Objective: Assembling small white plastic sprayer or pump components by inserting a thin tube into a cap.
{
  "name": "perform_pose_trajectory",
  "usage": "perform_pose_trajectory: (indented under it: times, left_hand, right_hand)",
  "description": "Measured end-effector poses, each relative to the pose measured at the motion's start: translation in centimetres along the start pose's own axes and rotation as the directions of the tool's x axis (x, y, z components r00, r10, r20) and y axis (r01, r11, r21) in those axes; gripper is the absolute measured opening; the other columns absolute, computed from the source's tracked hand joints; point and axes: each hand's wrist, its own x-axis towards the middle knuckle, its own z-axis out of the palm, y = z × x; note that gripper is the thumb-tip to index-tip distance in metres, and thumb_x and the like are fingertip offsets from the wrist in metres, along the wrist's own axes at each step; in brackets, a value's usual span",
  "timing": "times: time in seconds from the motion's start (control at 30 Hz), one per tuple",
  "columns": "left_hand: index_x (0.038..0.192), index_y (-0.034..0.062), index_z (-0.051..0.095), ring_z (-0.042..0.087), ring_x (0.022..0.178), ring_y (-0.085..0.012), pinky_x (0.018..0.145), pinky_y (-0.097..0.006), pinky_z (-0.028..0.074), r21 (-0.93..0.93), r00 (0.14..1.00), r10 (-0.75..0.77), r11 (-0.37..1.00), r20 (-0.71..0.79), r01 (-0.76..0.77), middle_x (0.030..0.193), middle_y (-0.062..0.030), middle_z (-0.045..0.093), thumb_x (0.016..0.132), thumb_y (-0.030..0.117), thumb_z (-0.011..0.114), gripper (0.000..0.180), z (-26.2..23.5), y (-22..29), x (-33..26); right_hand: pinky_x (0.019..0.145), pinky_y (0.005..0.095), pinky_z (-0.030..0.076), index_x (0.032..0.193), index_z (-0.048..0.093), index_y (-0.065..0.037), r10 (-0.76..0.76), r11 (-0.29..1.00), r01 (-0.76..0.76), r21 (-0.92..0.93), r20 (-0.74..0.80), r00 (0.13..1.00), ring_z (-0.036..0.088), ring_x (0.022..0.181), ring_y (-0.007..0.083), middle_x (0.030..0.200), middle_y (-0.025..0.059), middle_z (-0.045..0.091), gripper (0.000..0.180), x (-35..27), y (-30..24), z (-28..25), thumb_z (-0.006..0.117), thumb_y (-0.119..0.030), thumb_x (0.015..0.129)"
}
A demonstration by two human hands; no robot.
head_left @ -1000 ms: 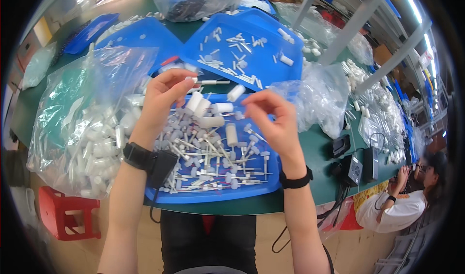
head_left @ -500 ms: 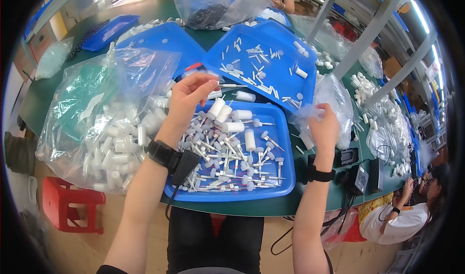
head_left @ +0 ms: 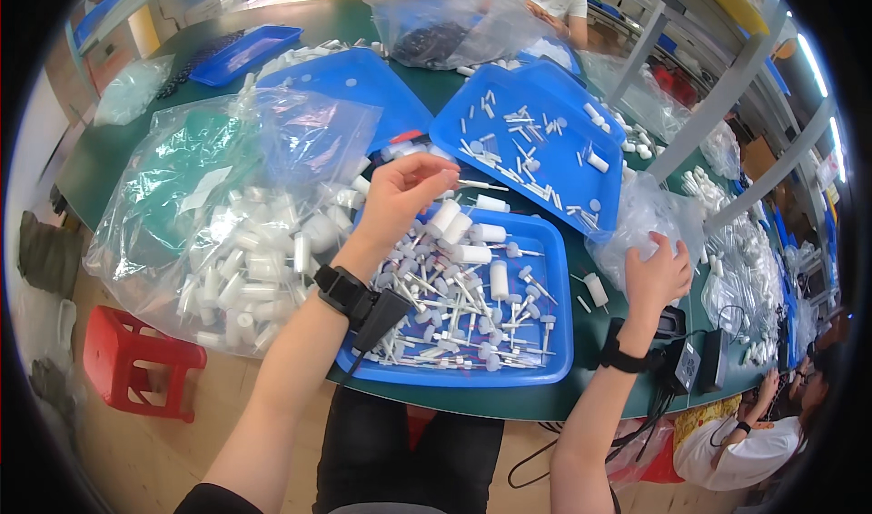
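My left hand [head_left: 407,196] is above the far left edge of a blue tray [head_left: 565,332]. Its thumb and fingers are pinched on a thin white stick [head_left: 486,185] that points to the right. Inside the tray lie many small white sticks with round grey-white caps [head_left: 459,301] and several white cylinders [head_left: 499,280]. To the right of the tray, my right hand [head_left: 656,276] is raised with its fingers curled but apart, and nothing shows in it. A crumpled clear plastic bag [head_left: 643,212] lies just beyond it. Beside that hand is a loose white cylinder [head_left: 596,290] on the table.
A large clear bag of white cylinders [head_left: 259,269] fills the left side. Two more blue trays, one with sticks [head_left: 572,164], lie farther back. Black boxes with cables [head_left: 683,369] sit at right. Metal posts [head_left: 699,119] rise there. Other people sit far and right.
My right hand has let go of the crumpled clear bag and drawn back toward me, fingers opening. My left hand still pinches the stick. The whole view has shifted a little.
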Motion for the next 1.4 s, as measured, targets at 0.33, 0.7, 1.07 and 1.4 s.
perform_pose_trajectory:
  times: [0.33, 0.7, 1.07, 1.4]
  left_hand:
    - [0.094, 0.0002, 0.063, 0.059, 0.08, -0.0092, 0.071, -0.021, 0.045, -0.029, 0.991, 0.046, 0.998, -0.123, -0.05, 0.087, -0.0054, 0.065, 0.085, 0.014, 0.062, 0.017, -0.8, -1.3, 0.0]
    - [0.123, -0.0008, 0.041, 0.053, 0.098, -0.0161, 0.086, -0.029, 0.042, 0.314, 0.577, 0.378, 0.925, -0.724, -0.212, 0.102, -0.0096, 0.056, 0.086, 0.013, 0.061, 0.044, -1.5, 0.9, 0.6]
    - [0.127, -0.0023, 0.034, 0.049, 0.111, -0.0217, 0.096, -0.034, 0.037, 0.305, 0.271, 0.457, 0.836, -0.847, -0.456, 0.117, -0.0178, 0.052, 0.09, 0.009, 0.053, 0.044, -3.6, 7.9, -0.3]
    - [0.129, -0.0009, 0.03, 0.042, 0.118, -0.0264, 0.106, -0.037, 0.027, 0.45, 0.056, 0.516, 0.79, -0.855, -0.417, 0.121, -0.0249, 0.048, 0.092, 0.016, 0.047, 0.044, -5.7, 9.1, -1.8]
  right_hand:
    - [0.078, 0.0377, 0.045, 0.092, 0.061, -0.004, -0.598, 0.463, 0.278, 0.842, 0.065, 0.799, 0.059, 0.09, 0.0313, 0.095, 0.0148, 0.062, 0.026, 2.3, -15.1, -16.7, 0.066, -0.02, 0.073]
    - [0.089, 0.0444, 0.043, 0.106, 0.056, 0.002, -0.729, 0.653, 0.353, 0.67, 0.43, 0.532, 0.057, 0.103, 0.0363, 0.109, 0.023, 0.059, 0.051, 3.3, -35.8, 5.6, 0.059, -0.036, 0.072]
    - [0.079, 0.0381, 0.047, 0.094, 0.059, 0.002, -0.674, 0.683, 0.153, 0.715, 0.535, 0.509, 0.061, 0.092, 0.0341, 0.097, 0.0224, 0.062, 0.042, 6.7, -38.7, 13.4, 0.067, -0.029, 0.066]
    - [0.082, 0.0413, 0.045, 0.1, 0.057, 0.003, -0.585, 0.541, 0.006, 0.841, 0.372, 0.721, 0.059, 0.096, 0.0379, 0.099, 0.0254, 0.061, 0.035, 11.4, -36.2, 14.2, 0.055, -0.021, 0.074]
